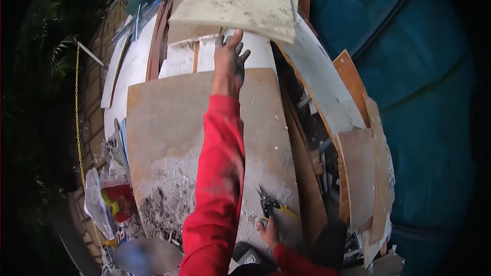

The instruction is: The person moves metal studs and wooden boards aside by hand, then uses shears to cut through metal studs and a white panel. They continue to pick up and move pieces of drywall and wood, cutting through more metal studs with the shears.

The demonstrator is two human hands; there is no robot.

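Note:
My left hand (231,61) reaches far forward in a red sleeve, its dirty fingers spread and nothing held. Its fingertips are by the near edge of a dirty off-white panel (238,7); whether they touch is unclear. Low in the view, my right hand (269,232) is closed on a handle of snips (267,204) with black and yellow handles. The blades of the snips are apart. Below both arms lies a brown board (169,117) with grey dust and rubble on its near part.
Long boards (319,97) and broken wood pieces lie along the right, beside a dark gap with scraps. Blue-green sheeting (429,122) is farther right. A yellow chain (77,112), a white bag (98,207) and a red item (120,202) are at the left.

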